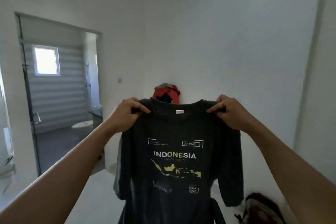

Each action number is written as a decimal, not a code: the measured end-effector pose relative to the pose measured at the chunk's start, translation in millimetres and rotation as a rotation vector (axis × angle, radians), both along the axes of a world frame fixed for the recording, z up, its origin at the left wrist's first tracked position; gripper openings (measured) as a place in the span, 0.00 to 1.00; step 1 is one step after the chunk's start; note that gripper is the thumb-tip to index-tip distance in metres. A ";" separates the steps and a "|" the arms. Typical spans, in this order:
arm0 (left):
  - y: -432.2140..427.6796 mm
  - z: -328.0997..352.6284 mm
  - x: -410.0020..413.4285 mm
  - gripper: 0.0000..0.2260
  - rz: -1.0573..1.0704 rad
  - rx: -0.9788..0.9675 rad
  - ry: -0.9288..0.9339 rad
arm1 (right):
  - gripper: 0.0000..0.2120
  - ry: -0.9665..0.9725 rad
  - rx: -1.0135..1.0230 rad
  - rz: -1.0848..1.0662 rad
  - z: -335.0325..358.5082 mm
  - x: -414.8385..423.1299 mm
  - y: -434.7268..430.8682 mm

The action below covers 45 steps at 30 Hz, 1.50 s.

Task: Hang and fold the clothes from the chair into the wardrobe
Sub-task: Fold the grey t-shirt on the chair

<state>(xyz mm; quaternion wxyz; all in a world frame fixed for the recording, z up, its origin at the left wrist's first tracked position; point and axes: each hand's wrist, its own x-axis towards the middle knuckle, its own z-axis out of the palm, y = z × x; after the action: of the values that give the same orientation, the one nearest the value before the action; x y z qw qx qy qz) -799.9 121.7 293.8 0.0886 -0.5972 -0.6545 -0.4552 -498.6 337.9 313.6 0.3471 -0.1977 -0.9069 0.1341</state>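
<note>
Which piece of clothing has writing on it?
The dark T-shirt that the left hand and right hand hold up: it reads INDONESIA. The red garment behind and the maroon garment show no lettering.

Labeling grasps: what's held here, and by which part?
Dark T-shirt, held up by both shoulders: left hand pinches one, right hand the other.

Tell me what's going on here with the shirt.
A person is holding a dark T-shirt up in the air, print facing them. The left hand and the right hand each have a pinching grip on one shoulder, so it hangs spread out. More clothes, red and grey, sit piled behind it. The T-shirt is not yet hung or folded.
</note>
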 end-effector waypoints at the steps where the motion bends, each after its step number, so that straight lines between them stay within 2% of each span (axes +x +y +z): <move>1: -4.8 12.1 -1.2 0.22 -0.014 0.006 0.018 | 0.13 -0.011 0.038 -0.012 13.1 3.7 -3.6; 7: -32.0 73.9 -1.3 0.16 -0.113 0.115 0.017 | 0.12 0.058 0.135 -0.028 66.0 20.6 -30.2; 14: -55.1 122.6 -3.5 0.17 -0.120 0.070 0.179 | 0.11 0.165 0.160 -0.037 105.4 33.1 -59.1; 20: -64.8 130.2 2.5 0.19 -0.150 0.075 0.182 | 0.10 0.229 0.140 -0.007 113.4 38.8 -73.7; 24: -69.8 135.0 4.8 0.19 -0.065 0.014 0.213 | 0.10 0.185 0.089 -0.003 116.2 41.5 -77.5; 29: -67.6 139.7 23.3 0.08 0.181 -0.259 0.211 | 0.13 -0.017 0.043 -0.083 117.1 34.3 -80.6; 33: -56.8 127.8 42.1 0.07 0.141 -0.404 -0.101 | 0.10 -0.192 0.063 -0.272 107.6 23.5 -77.0; 35: -48.4 118.8 49.6 0.11 0.064 -0.383 -0.261 | 0.09 -0.233 0.000 -0.367 103.6 21.7 -77.3; 37: -38.2 110.6 55.1 0.14 0.025 -0.318 -0.337 | 0.20 -0.249 -0.086 -0.411 101.0 21.8 -82.3; 39: -29.4 104.5 58.9 0.16 0.028 -0.251 -0.324 | 0.25 -0.166 -0.261 -0.369 97.8 22.1 -86.2; 41: -23.1 101.9 60.5 0.16 0.047 -0.200 -0.279 | 0.21 -0.021 -0.469 -0.270 93.9 23.1 -89.3; 42: -21.7 101.6 61.3 0.15 0.059 -0.171 -0.247 | 0.19 0.033 -0.511 -0.239 92.1 25.1 -91.2; 45: -20.5 102.4 61.6 0.15 0.088 -0.046 -0.164 | 0.15 0.126 -0.445 -0.215 88.2 29.9 -86.1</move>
<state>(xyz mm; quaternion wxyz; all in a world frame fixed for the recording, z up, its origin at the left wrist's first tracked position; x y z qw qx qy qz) -738.3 101.2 396.2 0.0410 -0.5306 -0.6954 -0.4829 -468.7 251.8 401.8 0.3633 -0.3558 -0.8054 0.3046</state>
